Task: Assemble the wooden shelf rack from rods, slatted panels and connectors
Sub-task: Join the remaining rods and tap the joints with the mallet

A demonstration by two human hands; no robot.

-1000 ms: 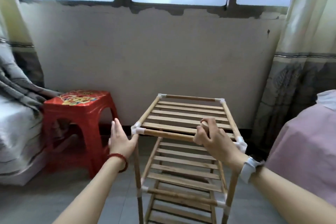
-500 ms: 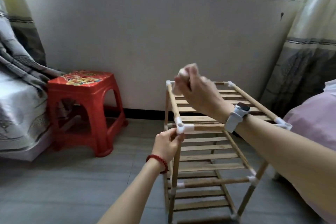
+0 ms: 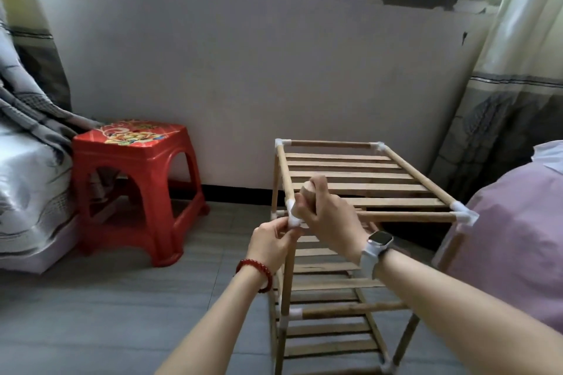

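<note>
A wooden shelf rack stands upright on a grey floor, just in front of a pale wall under a window. It looks nearly finished: a slatted top panel, lower slatted tiers, and white plastic connectors at the corners. A red plastic stool sits to the left of the rack, and a pink-covered bed edge lies just to its right.

Both hands meet at the rack's near left top corner. The left hand, with a red bead bracelet at the wrist, pinches the white corner connector from below. The right hand, with a white watch at the wrist, is closed in a fist around a small pale object, held directly above that connector; what the object is cannot be told.

The likely risk is a blow landing off-centre, which could pinch the left fingers, crack the connector, or tip the light rack towards the stool.
</note>
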